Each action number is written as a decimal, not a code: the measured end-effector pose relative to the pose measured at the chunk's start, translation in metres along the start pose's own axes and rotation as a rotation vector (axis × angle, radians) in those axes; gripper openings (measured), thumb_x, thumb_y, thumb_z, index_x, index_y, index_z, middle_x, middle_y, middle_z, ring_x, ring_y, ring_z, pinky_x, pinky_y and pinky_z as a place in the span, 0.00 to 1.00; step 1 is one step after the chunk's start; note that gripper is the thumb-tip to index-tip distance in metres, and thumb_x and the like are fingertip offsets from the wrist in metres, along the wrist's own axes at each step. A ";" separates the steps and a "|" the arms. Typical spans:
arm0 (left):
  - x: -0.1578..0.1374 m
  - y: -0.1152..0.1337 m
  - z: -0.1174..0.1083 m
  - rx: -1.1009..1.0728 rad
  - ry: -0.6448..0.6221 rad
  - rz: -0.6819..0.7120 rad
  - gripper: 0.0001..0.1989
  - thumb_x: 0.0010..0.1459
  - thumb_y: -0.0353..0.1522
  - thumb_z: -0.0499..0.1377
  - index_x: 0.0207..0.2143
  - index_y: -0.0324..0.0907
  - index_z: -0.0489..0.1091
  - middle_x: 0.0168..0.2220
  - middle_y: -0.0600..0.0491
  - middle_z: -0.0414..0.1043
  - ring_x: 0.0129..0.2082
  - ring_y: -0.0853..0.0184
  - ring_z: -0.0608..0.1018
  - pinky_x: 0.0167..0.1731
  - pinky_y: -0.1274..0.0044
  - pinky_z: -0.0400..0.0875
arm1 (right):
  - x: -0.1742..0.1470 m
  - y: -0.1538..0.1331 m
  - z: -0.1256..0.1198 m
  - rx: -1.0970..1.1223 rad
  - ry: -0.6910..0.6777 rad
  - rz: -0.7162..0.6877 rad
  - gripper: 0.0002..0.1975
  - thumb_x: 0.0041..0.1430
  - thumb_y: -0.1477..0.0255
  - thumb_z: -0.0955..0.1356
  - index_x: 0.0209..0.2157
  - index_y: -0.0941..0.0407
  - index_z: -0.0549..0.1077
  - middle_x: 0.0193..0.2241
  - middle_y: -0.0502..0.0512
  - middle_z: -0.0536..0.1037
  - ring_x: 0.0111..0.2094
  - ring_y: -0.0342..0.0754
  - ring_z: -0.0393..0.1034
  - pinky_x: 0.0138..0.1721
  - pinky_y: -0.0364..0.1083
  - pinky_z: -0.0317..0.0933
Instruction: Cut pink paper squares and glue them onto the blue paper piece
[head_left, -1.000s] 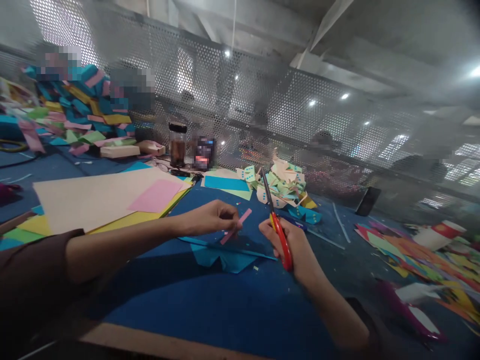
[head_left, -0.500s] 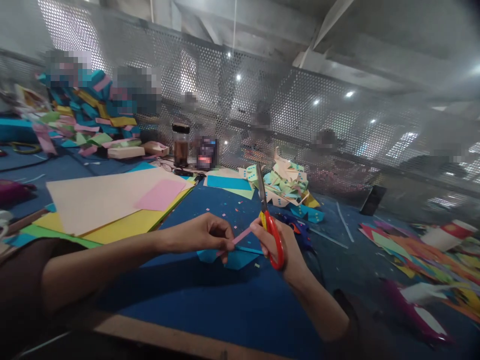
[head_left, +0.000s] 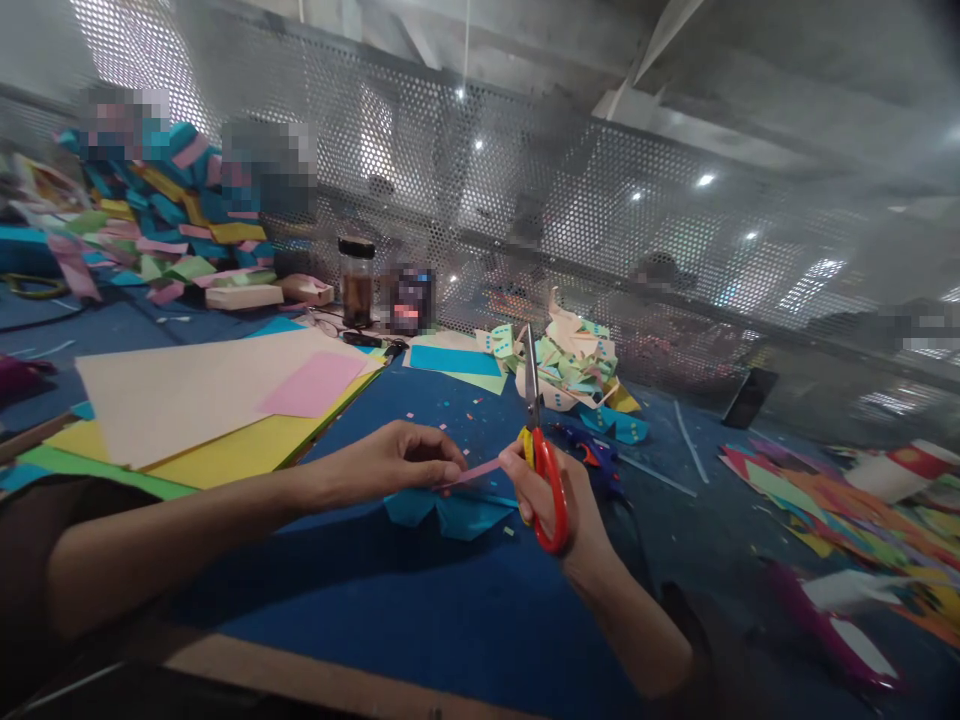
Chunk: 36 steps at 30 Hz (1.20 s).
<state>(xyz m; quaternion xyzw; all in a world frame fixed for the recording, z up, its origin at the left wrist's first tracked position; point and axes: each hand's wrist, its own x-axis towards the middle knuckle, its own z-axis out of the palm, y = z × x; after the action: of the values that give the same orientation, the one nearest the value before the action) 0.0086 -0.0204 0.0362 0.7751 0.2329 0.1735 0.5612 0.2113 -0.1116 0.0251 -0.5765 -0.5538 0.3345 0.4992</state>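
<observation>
A narrow pink paper strip (head_left: 480, 469) stretches between my two hands. The fingertips of my left hand (head_left: 416, 460) pinch its left end. My right hand (head_left: 570, 505) grips the strip's other end between thumb and finger, and also holds red-and-yellow-handled scissors (head_left: 553, 490) with the blades pointing up and away. Under the strip, a folded blue paper piece (head_left: 450, 515) with notched edges lies on the blue tabletop (head_left: 360, 610). Small paper bits are scattered just beyond my hands.
Large paper sheets (head_left: 187, 400) lie at left. Behind stand a dark-lidded jar (head_left: 356, 283) and a heap of cut paper shapes (head_left: 574, 355). Right of my hand are a blue glue gun (head_left: 592, 455) and clear glue sticks; a purple-and-white tool (head_left: 832, 630) and coloured scraps (head_left: 840, 500) lie farther right.
My left hand has shifted slightly left and up along the pink strip, and its lower fingers no longer reach down at the blue piece. The scissors have turned slightly more upright.
</observation>
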 end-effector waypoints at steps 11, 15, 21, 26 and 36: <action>0.000 0.002 0.030 -0.191 0.133 -0.114 0.15 0.54 0.43 0.63 0.31 0.38 0.73 0.27 0.52 0.77 0.18 0.75 0.65 0.18 0.81 0.52 | -0.009 -0.003 0.015 0.010 -0.107 0.053 0.12 0.55 0.61 0.70 0.32 0.56 0.71 0.15 0.42 0.64 0.15 0.39 0.58 0.16 0.37 0.52; 0.000 -0.005 0.031 -0.202 0.131 -0.096 0.14 0.54 0.42 0.64 0.30 0.39 0.73 0.26 0.53 0.77 0.19 0.75 0.67 0.19 0.81 0.53 | -0.008 0.001 0.015 -0.013 -0.114 0.048 0.13 0.56 0.60 0.69 0.34 0.55 0.72 0.16 0.42 0.65 0.15 0.39 0.59 0.16 0.38 0.52; 0.002 -0.008 0.026 -0.284 0.183 -0.063 0.12 0.53 0.41 0.65 0.32 0.40 0.74 0.27 0.53 0.77 0.28 0.70 0.75 0.28 0.78 0.63 | -0.006 0.008 0.013 -0.084 -0.076 0.042 0.14 0.56 0.58 0.69 0.33 0.55 0.71 0.20 0.44 0.66 0.18 0.40 0.59 0.19 0.40 0.54; 0.000 -0.001 0.016 -0.307 0.312 -0.120 0.12 0.54 0.40 0.64 0.32 0.40 0.73 0.26 0.54 0.76 0.25 0.71 0.73 0.28 0.79 0.62 | -0.006 0.011 0.004 -0.235 -0.072 -0.029 0.11 0.60 0.61 0.66 0.33 0.54 0.68 0.22 0.44 0.64 0.22 0.41 0.59 0.24 0.41 0.55; -0.003 -0.008 -0.001 -0.368 0.434 -0.067 0.13 0.54 0.41 0.65 0.33 0.40 0.73 0.26 0.55 0.76 0.28 0.71 0.74 0.33 0.78 0.65 | -0.015 -0.001 -0.015 -0.884 -0.043 -0.155 0.09 0.61 0.62 0.64 0.34 0.52 0.65 0.31 0.53 0.75 0.26 0.49 0.70 0.25 0.43 0.54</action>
<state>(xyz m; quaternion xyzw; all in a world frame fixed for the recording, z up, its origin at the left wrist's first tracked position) 0.0044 -0.0191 0.0291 0.5970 0.3376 0.3559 0.6348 0.2229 -0.1296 0.0273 -0.6840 -0.6955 0.0391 0.2168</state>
